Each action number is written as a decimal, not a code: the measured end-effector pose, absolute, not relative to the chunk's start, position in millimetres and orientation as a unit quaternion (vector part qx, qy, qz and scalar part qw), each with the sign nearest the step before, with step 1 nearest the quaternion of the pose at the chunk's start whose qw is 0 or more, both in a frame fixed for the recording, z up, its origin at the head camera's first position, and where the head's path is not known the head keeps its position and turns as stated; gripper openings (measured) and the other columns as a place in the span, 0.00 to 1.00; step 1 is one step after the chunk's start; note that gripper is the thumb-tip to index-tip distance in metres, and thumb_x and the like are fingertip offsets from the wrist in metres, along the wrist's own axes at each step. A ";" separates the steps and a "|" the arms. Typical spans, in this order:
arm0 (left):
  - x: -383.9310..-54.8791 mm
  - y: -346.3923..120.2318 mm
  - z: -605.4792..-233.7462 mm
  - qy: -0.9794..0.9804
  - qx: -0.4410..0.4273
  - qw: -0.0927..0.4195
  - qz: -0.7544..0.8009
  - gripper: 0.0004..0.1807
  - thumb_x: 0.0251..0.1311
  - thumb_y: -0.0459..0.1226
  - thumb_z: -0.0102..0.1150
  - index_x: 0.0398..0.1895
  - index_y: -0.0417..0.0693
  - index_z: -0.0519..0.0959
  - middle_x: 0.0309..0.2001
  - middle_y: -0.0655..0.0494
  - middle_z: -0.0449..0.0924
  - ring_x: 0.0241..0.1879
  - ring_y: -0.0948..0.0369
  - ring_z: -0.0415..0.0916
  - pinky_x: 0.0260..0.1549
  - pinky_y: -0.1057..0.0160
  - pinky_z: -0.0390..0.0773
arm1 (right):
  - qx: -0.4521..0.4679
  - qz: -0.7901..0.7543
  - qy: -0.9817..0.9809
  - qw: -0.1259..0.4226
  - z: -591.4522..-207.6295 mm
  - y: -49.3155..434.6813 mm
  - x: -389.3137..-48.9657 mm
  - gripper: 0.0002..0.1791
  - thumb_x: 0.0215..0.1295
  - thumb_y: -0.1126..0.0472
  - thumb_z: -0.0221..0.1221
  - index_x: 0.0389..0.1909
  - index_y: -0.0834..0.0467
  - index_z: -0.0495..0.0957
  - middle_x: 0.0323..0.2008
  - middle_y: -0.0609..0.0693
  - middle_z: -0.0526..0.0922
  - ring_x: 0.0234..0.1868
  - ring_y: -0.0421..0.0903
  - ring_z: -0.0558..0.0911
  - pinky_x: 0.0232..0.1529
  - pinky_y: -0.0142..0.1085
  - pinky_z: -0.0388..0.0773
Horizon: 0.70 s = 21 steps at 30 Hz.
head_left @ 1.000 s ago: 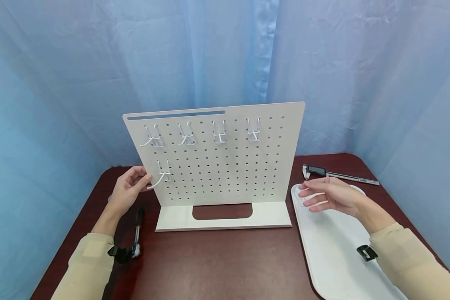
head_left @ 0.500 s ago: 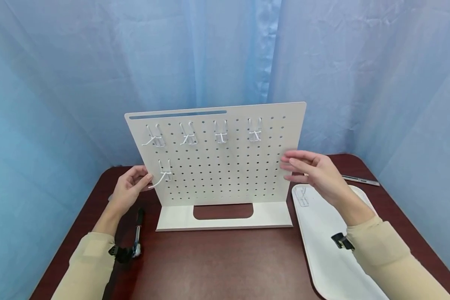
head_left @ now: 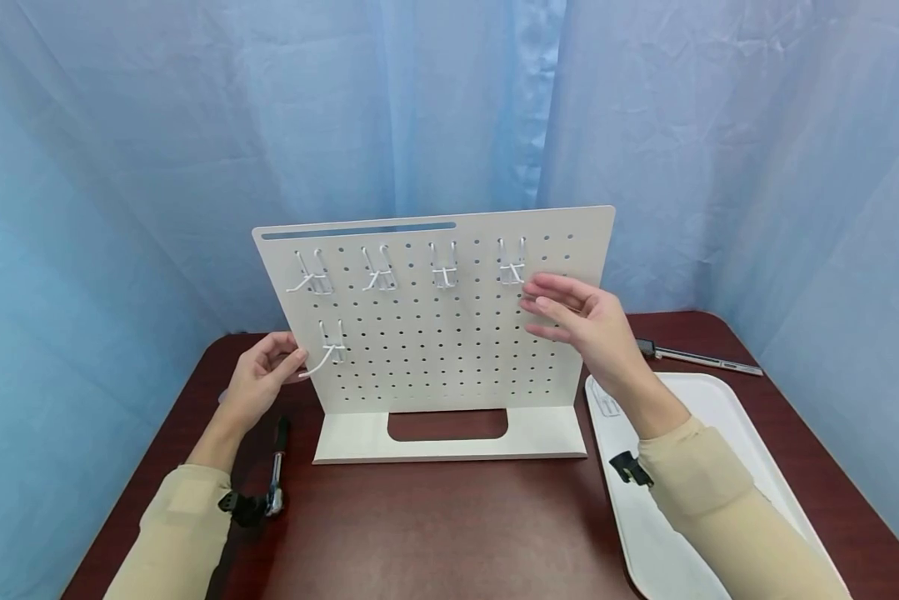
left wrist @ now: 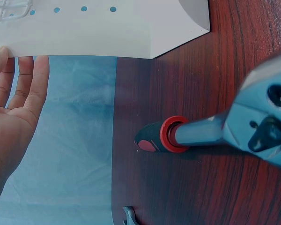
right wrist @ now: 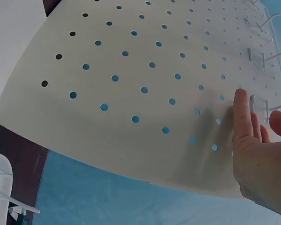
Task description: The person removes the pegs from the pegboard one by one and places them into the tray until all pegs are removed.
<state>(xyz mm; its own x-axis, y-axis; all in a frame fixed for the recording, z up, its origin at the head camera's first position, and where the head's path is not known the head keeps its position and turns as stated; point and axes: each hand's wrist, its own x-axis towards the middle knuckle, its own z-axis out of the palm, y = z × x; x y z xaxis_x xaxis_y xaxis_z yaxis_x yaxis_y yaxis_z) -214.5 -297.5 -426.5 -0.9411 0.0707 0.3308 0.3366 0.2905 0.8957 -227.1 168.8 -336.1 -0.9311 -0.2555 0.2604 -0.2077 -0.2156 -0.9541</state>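
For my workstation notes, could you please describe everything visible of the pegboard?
The pegboard, pale, smooth, perhaps painted metal, stands on the dark table on a flat base with a cutout. It has round holes, a top slot and five white hooks. The left grip pinches its left edge; whether the right grip touches it is unclear.

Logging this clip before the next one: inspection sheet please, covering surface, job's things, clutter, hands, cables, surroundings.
Surface: dark reddish-brown table.
Job's things: white pegboard, standing; five wire hooks mounted, four along the top, one lower left.
Clutter: ratchet, left; caliper and white tray, right, a hook-like piece on the tray.
Hands: left hand pinches the pegboard's left edge; right hand, fingers extended, is near the rightmost top hook, contact unclear.
Cables: nothing seen.
Surroundings: light-blue fabric.
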 end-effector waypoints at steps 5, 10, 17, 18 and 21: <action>-215.8 -297.4 -424.8 -0.798 -0.131 0.121 -0.576 0.13 0.72 0.33 0.58 0.52 0.32 0.74 0.41 0.37 0.79 0.40 0.63 0.84 0.42 0.66 0.85 | -0.174 -0.780 0.600 0.033 -333.5 162.1 -227.3 0.26 0.73 0.65 0.61 0.68 0.68 0.69 0.63 0.63 0.76 0.61 0.54 0.80 0.53 0.47 0.82; -215.8 -296.2 -426.2 -0.801 -0.129 0.118 -0.573 0.14 0.73 0.34 0.58 0.53 0.32 0.74 0.42 0.39 0.79 0.40 0.63 0.84 0.43 0.63 0.86 | -0.161 -0.801 0.574 0.051 -333.7 160.0 -225.6 0.27 0.73 0.65 0.60 0.69 0.67 0.68 0.64 0.62 0.74 0.60 0.53 0.80 0.52 0.46 0.84; -213.6 -295.6 -429.2 -0.802 -0.129 0.122 -0.571 0.14 0.73 0.34 0.58 0.54 0.32 0.74 0.42 0.41 0.79 0.41 0.64 0.84 0.42 0.66 0.85 | -0.153 -0.795 0.584 0.063 -333.6 158.1 -224.2 0.26 0.73 0.65 0.61 0.69 0.65 0.69 0.63 0.61 0.74 0.56 0.50 0.83 0.52 0.44 0.84; -213.4 -295.7 -429.1 -0.802 -0.129 0.123 -0.571 0.14 0.73 0.34 0.58 0.54 0.32 0.74 0.42 0.41 0.79 0.40 0.64 0.84 0.42 0.66 0.85 | -0.152 -0.791 0.589 0.063 -332.8 157.7 -224.4 0.26 0.73 0.65 0.61 0.69 0.65 0.69 0.63 0.61 0.74 0.55 0.50 0.83 0.52 0.44 0.84; -214.0 -295.9 -428.0 -0.801 -0.131 0.125 -0.571 0.14 0.73 0.34 0.58 0.54 0.32 0.74 0.42 0.41 0.79 0.41 0.64 0.84 0.42 0.66 0.85 | -0.149 -0.779 0.606 0.060 -328.8 156.4 -227.0 0.26 0.72 0.65 0.61 0.68 0.66 0.70 0.60 0.61 0.77 0.53 0.51 0.85 0.52 0.46 0.83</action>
<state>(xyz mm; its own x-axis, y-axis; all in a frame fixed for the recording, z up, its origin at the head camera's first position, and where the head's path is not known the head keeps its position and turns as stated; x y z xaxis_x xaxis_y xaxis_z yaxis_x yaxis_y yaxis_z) -214.0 -295.9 -428.0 -0.9345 0.0680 0.3495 0.3526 0.3136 0.8817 -227.0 156.4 -328.8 -0.9485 -0.2737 0.1594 -0.0874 -0.2575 -0.9623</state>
